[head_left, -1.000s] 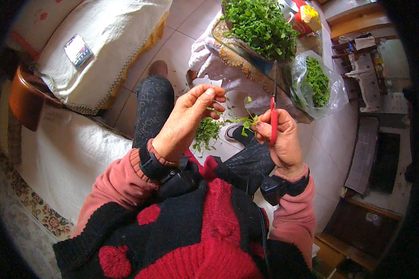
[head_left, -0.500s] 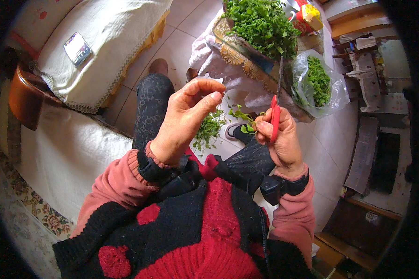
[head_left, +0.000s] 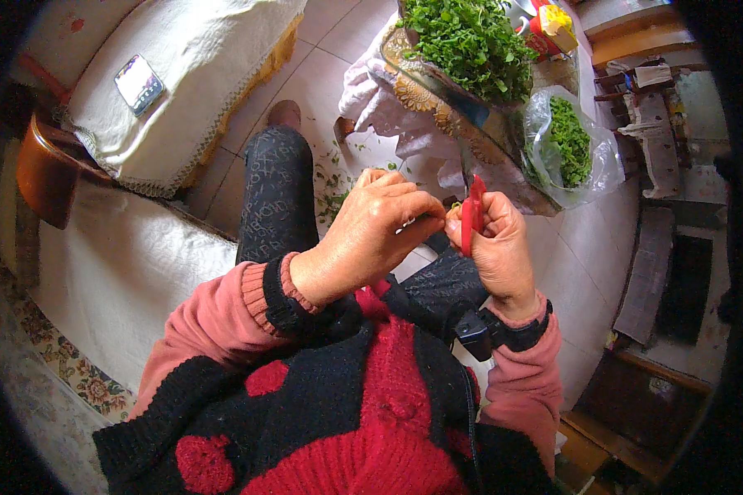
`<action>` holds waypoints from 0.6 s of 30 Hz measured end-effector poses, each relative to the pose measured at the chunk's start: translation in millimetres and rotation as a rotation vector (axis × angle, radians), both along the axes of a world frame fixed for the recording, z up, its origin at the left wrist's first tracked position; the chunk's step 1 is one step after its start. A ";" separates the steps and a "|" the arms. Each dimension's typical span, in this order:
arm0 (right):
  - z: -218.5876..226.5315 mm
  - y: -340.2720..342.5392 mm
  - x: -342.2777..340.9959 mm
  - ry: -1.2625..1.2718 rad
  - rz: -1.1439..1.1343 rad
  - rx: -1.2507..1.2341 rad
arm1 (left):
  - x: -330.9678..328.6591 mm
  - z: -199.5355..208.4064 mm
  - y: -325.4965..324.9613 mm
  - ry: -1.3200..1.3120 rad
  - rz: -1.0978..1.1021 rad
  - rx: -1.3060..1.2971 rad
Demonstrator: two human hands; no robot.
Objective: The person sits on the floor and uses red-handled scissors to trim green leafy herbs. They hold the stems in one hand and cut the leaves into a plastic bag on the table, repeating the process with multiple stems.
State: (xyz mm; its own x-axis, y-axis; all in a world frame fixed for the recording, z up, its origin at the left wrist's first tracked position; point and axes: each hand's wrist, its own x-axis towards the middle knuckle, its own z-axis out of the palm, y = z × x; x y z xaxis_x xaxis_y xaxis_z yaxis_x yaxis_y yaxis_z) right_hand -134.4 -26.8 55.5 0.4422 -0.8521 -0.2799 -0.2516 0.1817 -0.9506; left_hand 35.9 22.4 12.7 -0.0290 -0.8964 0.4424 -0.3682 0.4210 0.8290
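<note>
My right hand [head_left: 499, 247] is closed round red-handled scissors [head_left: 473, 216], their dark blades pointing away from me toward the table. A small bit of green sprig [head_left: 454, 206] shows at its fingertips; the rest is hidden. My left hand [head_left: 380, 227] has its fingers bent and pinched together right beside the right fingertips. Whatever lies in that pinch cannot be made out. Below my hands, loose green leaves [head_left: 332, 194] are scattered on the floor.
A heap of leafy greens [head_left: 470, 45] sits on the table [head_left: 417, 91] ahead, beside a clear plastic bag [head_left: 603, 169] of greens and a red and yellow package [head_left: 551, 31]. At the left, a phone [head_left: 139, 85] lies on a white-covered seat [head_left: 198, 58].
My left hand has moved right and its fingers now meet the right hand's fingertips. The scissors have shifted slightly left. The sprig that showed between the hands is now mostly hidden.
</note>
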 end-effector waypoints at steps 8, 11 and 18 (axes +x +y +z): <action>-12.7 3.0 2.0 -0.042 0.012 -0.133 | -2.6 -0.4 1.5 0.469 -0.165 0.485; -19.8 -5.5 -8.4 -0.020 0.010 -0.092 | 4.8 -11.3 -4.1 0.971 -0.260 0.692; -49.1 -19.2 -40.8 0.415 0.066 -0.227 | 15.6 -30.3 -5.5 1.464 -0.378 0.656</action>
State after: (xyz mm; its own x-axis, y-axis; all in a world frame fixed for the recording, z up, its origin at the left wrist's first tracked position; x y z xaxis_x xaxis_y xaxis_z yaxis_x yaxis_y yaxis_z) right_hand -175.2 -46.0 6.4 0.3878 -0.8858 -0.2548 -0.6224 -0.0478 -0.7812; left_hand 51.4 16.9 -17.7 -0.2011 -0.9696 -0.1394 0.8749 -0.2418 0.4197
